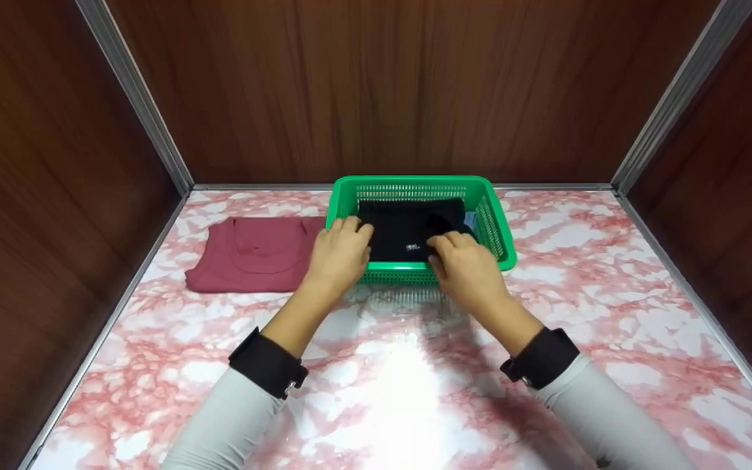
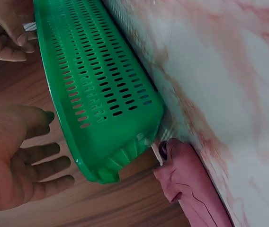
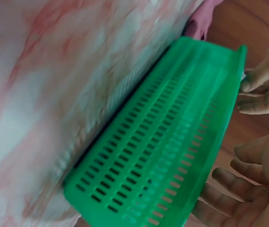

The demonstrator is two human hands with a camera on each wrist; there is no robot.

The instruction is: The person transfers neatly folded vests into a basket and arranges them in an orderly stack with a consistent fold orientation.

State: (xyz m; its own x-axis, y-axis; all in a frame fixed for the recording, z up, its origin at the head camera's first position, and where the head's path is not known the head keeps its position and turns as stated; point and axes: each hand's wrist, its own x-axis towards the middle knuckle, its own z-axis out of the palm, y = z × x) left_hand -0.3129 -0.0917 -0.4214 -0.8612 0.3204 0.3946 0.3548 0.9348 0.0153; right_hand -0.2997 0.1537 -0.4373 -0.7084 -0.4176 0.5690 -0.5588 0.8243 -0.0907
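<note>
A folded black garment (image 1: 392, 225) with a small white print lies inside a green plastic basket (image 1: 415, 179). My left hand (image 1: 342, 254) is over the basket's front left corner. Over the front rim on the right is my right hand (image 1: 470, 267), its fingertips near the garment's print. Both wrist views show loosely bent fingers with nothing between them: the left hand (image 2: 21, 161) beside the rim, the right hand (image 3: 248, 184) likewise. A bit of blue cloth (image 1: 471, 220) shows at the garment's right side.
Left of the basket, a folded maroon garment (image 1: 265, 248) lies on the pink and white marbled table (image 1: 187, 378), partly behind my left hand. Brown wood-grain panels (image 1: 402, 91) with metal edging enclose the back and both sides.
</note>
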